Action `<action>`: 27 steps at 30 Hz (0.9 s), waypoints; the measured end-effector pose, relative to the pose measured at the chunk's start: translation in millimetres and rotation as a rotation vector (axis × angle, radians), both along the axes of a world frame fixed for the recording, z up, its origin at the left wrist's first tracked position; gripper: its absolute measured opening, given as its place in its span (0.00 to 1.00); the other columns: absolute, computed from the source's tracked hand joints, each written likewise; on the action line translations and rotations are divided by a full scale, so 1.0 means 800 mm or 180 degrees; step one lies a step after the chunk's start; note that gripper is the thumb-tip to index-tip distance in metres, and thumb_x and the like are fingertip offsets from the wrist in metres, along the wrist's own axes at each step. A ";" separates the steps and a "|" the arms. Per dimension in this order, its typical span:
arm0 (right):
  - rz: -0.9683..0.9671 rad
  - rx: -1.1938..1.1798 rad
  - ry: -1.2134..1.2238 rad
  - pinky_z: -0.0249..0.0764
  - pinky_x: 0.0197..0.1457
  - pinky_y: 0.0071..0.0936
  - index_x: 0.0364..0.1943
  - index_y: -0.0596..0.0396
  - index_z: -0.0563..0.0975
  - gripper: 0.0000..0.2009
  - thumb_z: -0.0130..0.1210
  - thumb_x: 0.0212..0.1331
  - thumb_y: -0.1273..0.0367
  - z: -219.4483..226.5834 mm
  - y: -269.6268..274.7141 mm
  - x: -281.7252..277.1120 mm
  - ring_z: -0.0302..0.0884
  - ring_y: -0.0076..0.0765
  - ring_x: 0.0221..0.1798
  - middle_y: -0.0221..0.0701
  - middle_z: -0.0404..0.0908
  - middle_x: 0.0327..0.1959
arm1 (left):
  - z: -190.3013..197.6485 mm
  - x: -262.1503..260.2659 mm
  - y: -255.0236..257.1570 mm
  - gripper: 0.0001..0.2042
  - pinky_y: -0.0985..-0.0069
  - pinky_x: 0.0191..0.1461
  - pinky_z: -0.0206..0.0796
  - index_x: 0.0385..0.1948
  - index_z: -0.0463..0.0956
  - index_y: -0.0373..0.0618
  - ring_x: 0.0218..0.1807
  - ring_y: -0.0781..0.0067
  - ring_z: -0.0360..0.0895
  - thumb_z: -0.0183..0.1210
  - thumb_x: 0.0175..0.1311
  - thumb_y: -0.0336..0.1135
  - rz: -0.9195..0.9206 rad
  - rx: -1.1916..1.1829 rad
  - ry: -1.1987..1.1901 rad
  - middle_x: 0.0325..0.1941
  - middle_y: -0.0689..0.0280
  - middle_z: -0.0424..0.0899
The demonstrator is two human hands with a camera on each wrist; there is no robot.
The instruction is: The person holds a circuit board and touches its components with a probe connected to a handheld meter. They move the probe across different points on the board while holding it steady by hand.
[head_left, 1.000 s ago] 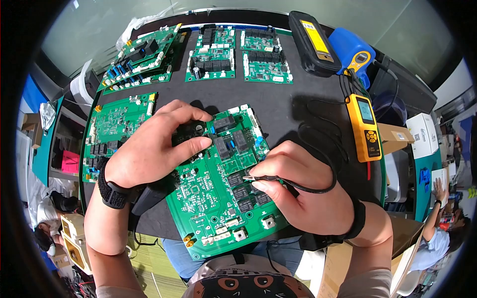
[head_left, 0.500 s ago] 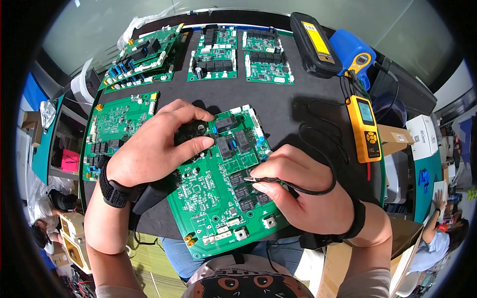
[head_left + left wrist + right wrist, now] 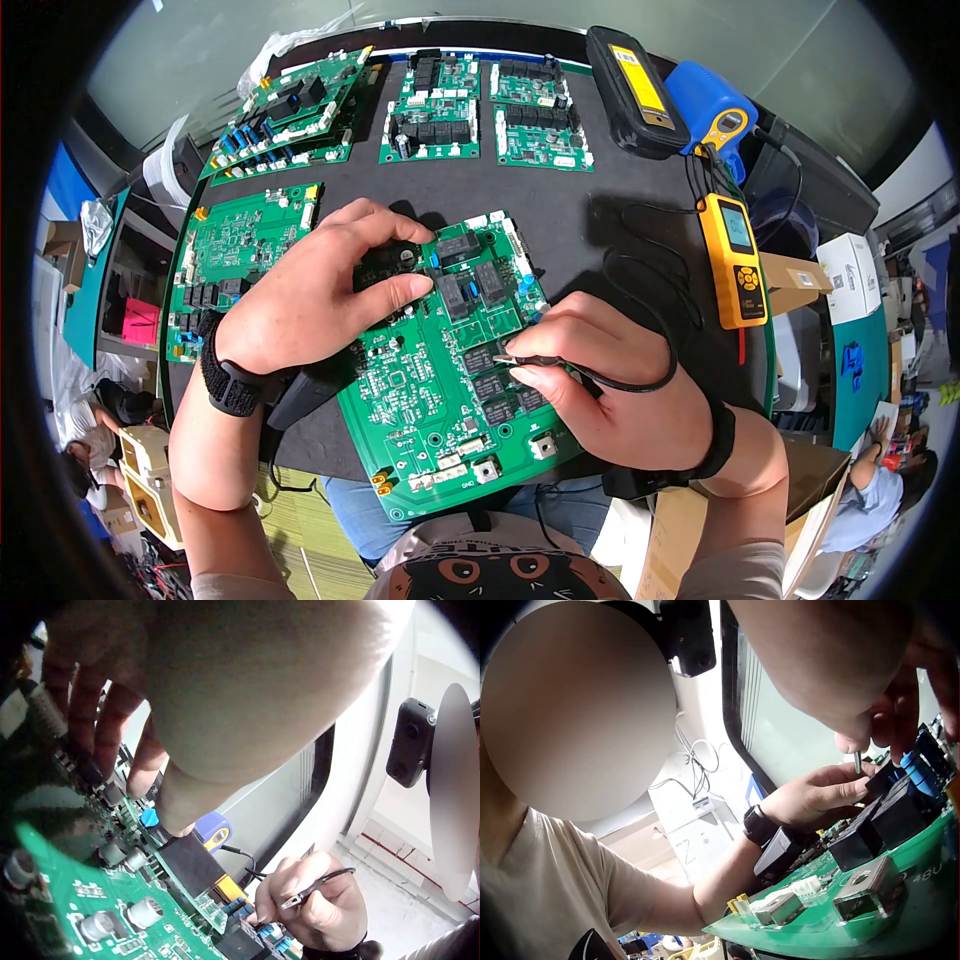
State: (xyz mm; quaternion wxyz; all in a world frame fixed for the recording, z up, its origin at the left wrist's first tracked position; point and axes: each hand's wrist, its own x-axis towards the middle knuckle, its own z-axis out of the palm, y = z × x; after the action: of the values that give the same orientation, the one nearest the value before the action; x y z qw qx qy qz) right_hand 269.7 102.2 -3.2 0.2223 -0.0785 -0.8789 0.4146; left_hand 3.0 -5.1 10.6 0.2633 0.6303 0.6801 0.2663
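A large green circuit board (image 3: 400, 440) lies tilted on the black mat, with black relays (image 3: 481, 360) along its right half. The left hand (image 3: 310, 290) rests at the board's upper left, its thumb and forefinger touching the parts there; in the left wrist view the fingers of the left hand (image 3: 112, 727) reach down among components. Between thumb and fingers the right hand (image 3: 610, 385) pinches a black-cabled metal clip (image 3: 515, 359) above the relays. In the right wrist view a metal tip (image 3: 858, 762) sticks out below the right hand's fingers (image 3: 851, 742).
Several other green boards (image 3: 432, 133) lie at the back and left. To the right are a yellow meter (image 3: 735, 260) showing a display, its looping cable, a black case (image 3: 638, 95) and a blue and yellow device (image 3: 715, 110). Other people are visible at both sides.
The board and the surroundings have shifted very slightly in the head view. Both hands keep almost the same place and hold.
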 end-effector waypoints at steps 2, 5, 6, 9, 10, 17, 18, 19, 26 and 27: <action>0.0022 -0.0055 0.0016 0.76 0.44 0.35 0.47 0.57 0.79 0.10 0.60 0.63 0.81 -0.001 -0.001 -0.001 0.79 0.44 0.40 0.38 0.77 0.41 | 0.001 0.001 0.000 0.20 0.69 0.62 0.69 0.59 0.79 0.40 0.57 0.64 0.78 0.69 0.70 0.38 0.0036 -0.0043 -0.0056 0.54 0.59 0.80; 0.0059 -0.0132 0.0037 0.75 0.45 0.40 0.45 0.56 0.78 0.11 0.59 0.60 0.81 -0.002 -0.002 0.000 0.77 0.50 0.43 0.39 0.74 0.41 | 0.000 0.000 0.000 0.20 0.68 0.61 0.69 0.59 0.79 0.40 0.57 0.64 0.78 0.68 0.70 0.38 0.0034 -0.0051 -0.0026 0.54 0.59 0.80; 0.0075 -0.0153 0.0042 0.75 0.47 0.39 0.44 0.55 0.79 0.11 0.60 0.59 0.81 -0.002 -0.002 0.000 0.77 0.49 0.45 0.37 0.74 0.42 | 0.001 0.000 0.000 0.20 0.68 0.61 0.69 0.59 0.79 0.40 0.57 0.64 0.78 0.68 0.70 0.38 0.0036 -0.0051 -0.0026 0.54 0.59 0.80; 0.0526 0.0645 0.0369 0.74 0.52 0.40 0.43 0.52 0.79 0.13 0.64 0.54 0.79 0.011 0.003 -0.007 0.74 0.49 0.53 0.34 0.75 0.44 | 0.002 0.001 0.000 0.20 0.69 0.61 0.69 0.59 0.79 0.39 0.57 0.64 0.78 0.68 0.70 0.37 0.0040 -0.0047 -0.0023 0.54 0.59 0.80; 0.0643 0.0657 0.0293 0.74 0.56 0.42 0.41 0.51 0.78 0.15 0.67 0.49 0.78 0.012 0.001 -0.004 0.70 0.51 0.59 0.33 0.74 0.48 | 0.001 0.000 0.000 0.20 0.69 0.61 0.69 0.59 0.79 0.40 0.57 0.64 0.78 0.68 0.70 0.37 0.0037 -0.0035 -0.0031 0.54 0.59 0.80; 0.0833 0.0929 0.0263 0.75 0.59 0.45 0.37 0.54 0.77 0.14 0.68 0.47 0.77 0.006 -0.001 -0.007 0.70 0.54 0.64 0.38 0.73 0.54 | -0.006 -0.003 -0.001 0.19 0.68 0.60 0.70 0.59 0.79 0.40 0.56 0.64 0.78 0.68 0.70 0.37 -0.0044 0.0146 0.0078 0.54 0.59 0.80; 0.0836 0.0931 0.0263 0.75 0.59 0.45 0.37 0.54 0.77 0.14 0.68 0.47 0.77 0.005 -0.002 -0.007 0.70 0.54 0.64 0.38 0.73 0.54 | -0.006 -0.003 -0.001 0.19 0.68 0.60 0.70 0.59 0.79 0.40 0.56 0.64 0.78 0.68 0.70 0.37 -0.0040 0.0147 0.0078 0.54 0.59 0.80; 0.0880 0.0916 0.0315 0.75 0.61 0.46 0.37 0.54 0.77 0.14 0.68 0.46 0.76 0.003 -0.004 -0.006 0.70 0.54 0.65 0.38 0.73 0.54 | -0.006 -0.003 -0.001 0.19 0.68 0.60 0.70 0.59 0.79 0.40 0.56 0.64 0.78 0.68 0.70 0.37 -0.0042 0.0155 0.0086 0.54 0.59 0.80; 0.1001 0.1203 0.0343 0.76 0.64 0.51 0.35 0.55 0.75 0.17 0.69 0.39 0.72 -0.008 -0.002 -0.006 0.69 0.56 0.68 0.39 0.74 0.55 | -0.004 -0.002 0.000 0.19 0.69 0.60 0.70 0.58 0.80 0.40 0.56 0.64 0.78 0.68 0.70 0.37 -0.0011 0.0083 -0.0006 0.54 0.59 0.80; 0.1004 0.1204 0.0344 0.76 0.64 0.51 0.35 0.55 0.75 0.17 0.69 0.39 0.72 -0.007 -0.002 -0.006 0.69 0.56 0.68 0.39 0.74 0.55 | -0.004 -0.002 -0.001 0.19 0.69 0.60 0.70 0.58 0.80 0.40 0.56 0.64 0.78 0.68 0.70 0.37 -0.0009 0.0084 -0.0006 0.54 0.59 0.80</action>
State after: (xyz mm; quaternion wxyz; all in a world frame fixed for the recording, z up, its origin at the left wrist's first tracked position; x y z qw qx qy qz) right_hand 264.6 100.9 -8.8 0.2123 0.1248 -0.9291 0.2759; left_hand 1.5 -5.6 7.3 0.2560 0.6343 0.6754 0.2754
